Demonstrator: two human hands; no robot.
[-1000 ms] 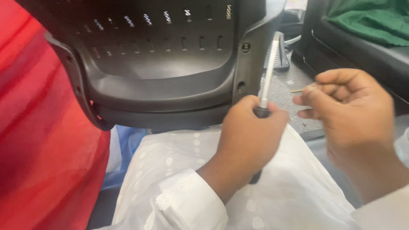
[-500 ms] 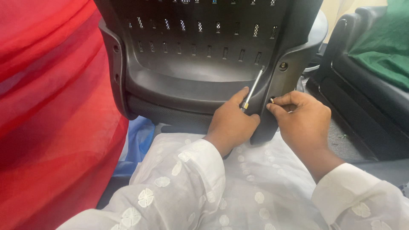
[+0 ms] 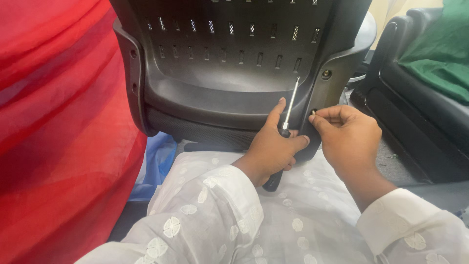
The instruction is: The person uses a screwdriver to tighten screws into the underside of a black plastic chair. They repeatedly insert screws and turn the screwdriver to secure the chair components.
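From the head camera, your left hand (image 3: 270,146) is wrapped tight around a screwdriver (image 3: 286,128). Its dark handle pokes out under your fist at 6 o'clock, and its thin silver shaft points up toward 12 o'clock, lying against the black plastic chair back (image 3: 229,68). Your thumb rests on the chair's lower edge. Just beside it, at 3 o'clock, your right hand (image 3: 348,139) pinches a small screw (image 3: 313,112) between thumb and finger, right at the chair's side post. Another bolt (image 3: 326,74) sits higher on that post. Red cloth (image 3: 58,132) fills the 9 o'clock side. Green cloth (image 3: 435,54) lies on a black seat (image 3: 415,122) at 2 o'clock.
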